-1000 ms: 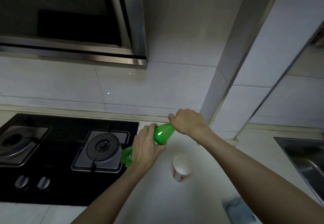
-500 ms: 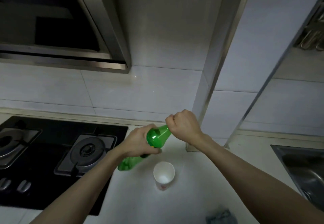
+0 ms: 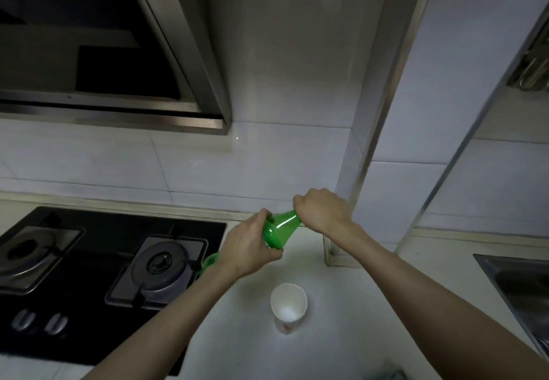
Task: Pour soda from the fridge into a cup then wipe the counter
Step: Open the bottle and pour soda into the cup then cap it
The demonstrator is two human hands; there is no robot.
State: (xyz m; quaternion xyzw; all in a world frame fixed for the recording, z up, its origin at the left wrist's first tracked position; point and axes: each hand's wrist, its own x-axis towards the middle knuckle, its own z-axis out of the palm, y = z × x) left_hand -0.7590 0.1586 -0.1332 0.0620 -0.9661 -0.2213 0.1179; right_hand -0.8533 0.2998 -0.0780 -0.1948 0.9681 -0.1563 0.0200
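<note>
Left hand (image 3: pixel 249 246) is wrapped around the middle of the green see-through plastic soda bottle (image 3: pixel 279 229) and holds it tight. Right hand (image 3: pixel 323 210) is curled like a fist over the bottle's top, so the cap is hidden. The bottle is up in the air, tipped on its side, above the white counter (image 3: pixel 341 335). A white paper cup (image 3: pixel 288 305) stands upright on the counter, below the bottle and not touching it. A black gas stove (image 3: pixel 98 262) sits to the left. A metal sink (image 3: pixel 511 278) is at the right edge.
</note>
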